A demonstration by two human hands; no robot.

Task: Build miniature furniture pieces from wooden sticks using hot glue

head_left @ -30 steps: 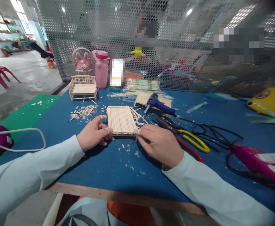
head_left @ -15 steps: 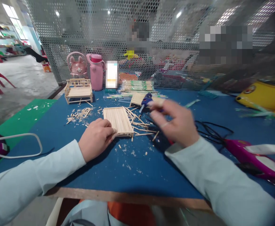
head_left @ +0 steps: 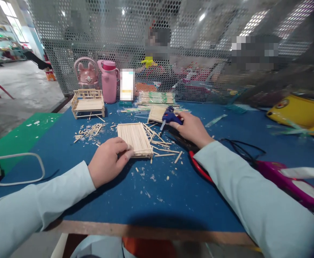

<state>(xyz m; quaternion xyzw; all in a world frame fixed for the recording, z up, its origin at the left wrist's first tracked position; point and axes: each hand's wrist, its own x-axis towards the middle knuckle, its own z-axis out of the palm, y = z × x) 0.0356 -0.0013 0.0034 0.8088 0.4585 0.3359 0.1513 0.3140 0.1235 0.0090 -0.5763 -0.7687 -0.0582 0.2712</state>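
In front of me lies a flat slatted panel of thin wooden sticks (head_left: 135,138). My left hand (head_left: 110,157) is closed at its near edge, thumb and fingers pinching the near left corner. To the right, my right hand (head_left: 193,129) has its fingers around a blue glue gun (head_left: 170,116); a clear glue stick juts from it toward the panel. Behind the gun rests a second, smaller stick panel (head_left: 155,114), partly covered. Loose wooden sticks (head_left: 163,147) are strewn between the panel and the right hand. Red-handled pliers (head_left: 200,168) lie under my right wrist.
A small stick-built bench (head_left: 88,105) stands back left, near a heap of stick offcuts (head_left: 88,132). Behind are a pink bottle (head_left: 109,84), a phone (head_left: 127,86), bundled sticks (head_left: 157,97) and a mesh screen (head_left: 200,64). A purple device (head_left: 291,179) and black cable (head_left: 243,147) lie right.
My right hand has come down and closed on the glue gun, baring the red-handled pliers below. The left hand stays at the panel's near edge.
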